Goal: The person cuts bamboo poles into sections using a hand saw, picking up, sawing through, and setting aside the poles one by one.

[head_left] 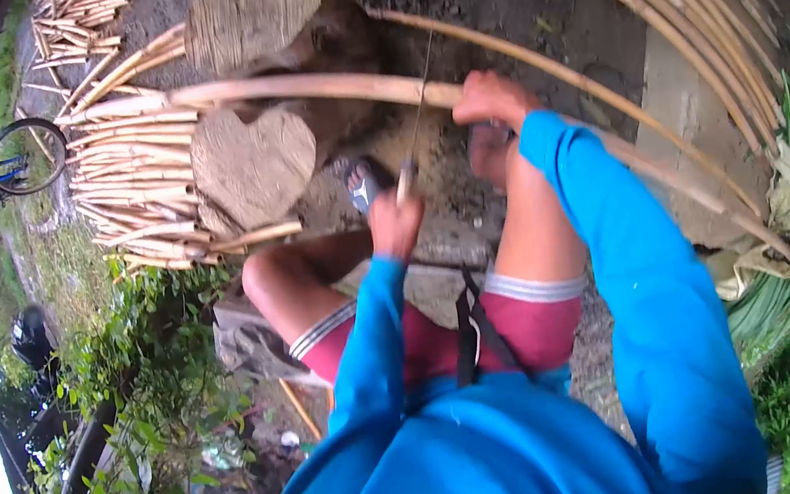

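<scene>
My left hand (397, 221) is closed round the pale handle of a hand saw (417, 128). The saw's long thin blade, seen edge-on so that no teeth show, lies across a bamboo pole (302, 85). Just right of the blade, my right hand (495, 98) grips that same pole. The pole runs from the stack at the left to the ground at the lower right, passing beside two wooden stumps. One stump (256, 14) stands above the pole, the other (252, 161) below it.
Short cut bamboo pieces (136, 167) are stacked at the left, more (84, 13) beyond. Long bamboo poles (676, 15) lie at the upper right; a single thin pole (557, 68) lies nearer. A bicycle wheel (26, 157) and leafy plants (147, 383) are at the left.
</scene>
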